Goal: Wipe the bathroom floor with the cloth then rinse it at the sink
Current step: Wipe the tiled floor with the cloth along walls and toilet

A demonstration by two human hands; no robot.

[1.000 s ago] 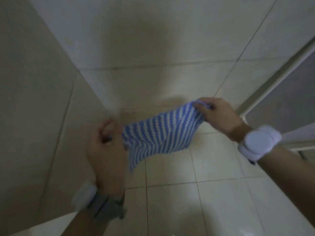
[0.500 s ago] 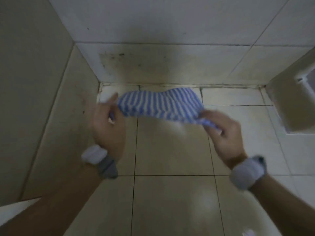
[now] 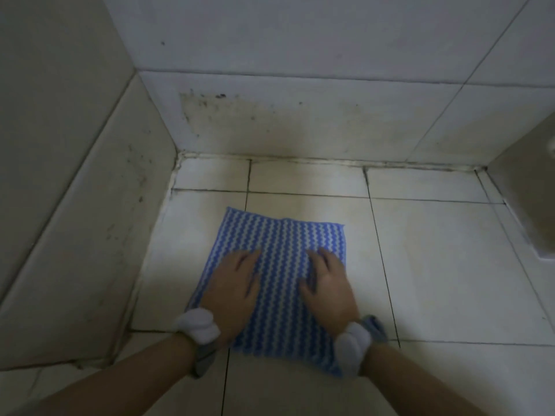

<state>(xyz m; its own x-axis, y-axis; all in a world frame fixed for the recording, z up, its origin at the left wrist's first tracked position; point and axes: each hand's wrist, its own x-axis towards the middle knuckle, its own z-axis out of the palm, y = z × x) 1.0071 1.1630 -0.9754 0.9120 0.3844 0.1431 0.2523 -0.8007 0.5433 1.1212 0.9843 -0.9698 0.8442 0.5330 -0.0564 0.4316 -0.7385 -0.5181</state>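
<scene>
From the head view, one blue-and-white striped cloth [image 3: 279, 244] lies spread flat on the tiled floor [image 3: 435, 265], in the far-left corner of the room, near the stained wall tiles [image 3: 300, 121] but not touching them. Both hands press down on its near half: the left hand [image 3: 232, 289] on the left side, the right hand [image 3: 327, 286] on the right, level with each other, so neither is nearer the far edge. The fingers of each lie straight and a little apart, flat on the fabric, gripping nothing.

The cloth reaches past the fingertips toward the far wall, and its stripes run near to far (its outline is close to square, slightly longer that way). A push forward would likely carry it straight into the grimy floor joint.

Counted: one cloth, two hands, two pale wristbands [image 3: 196, 325]. No sink is in view.
</scene>
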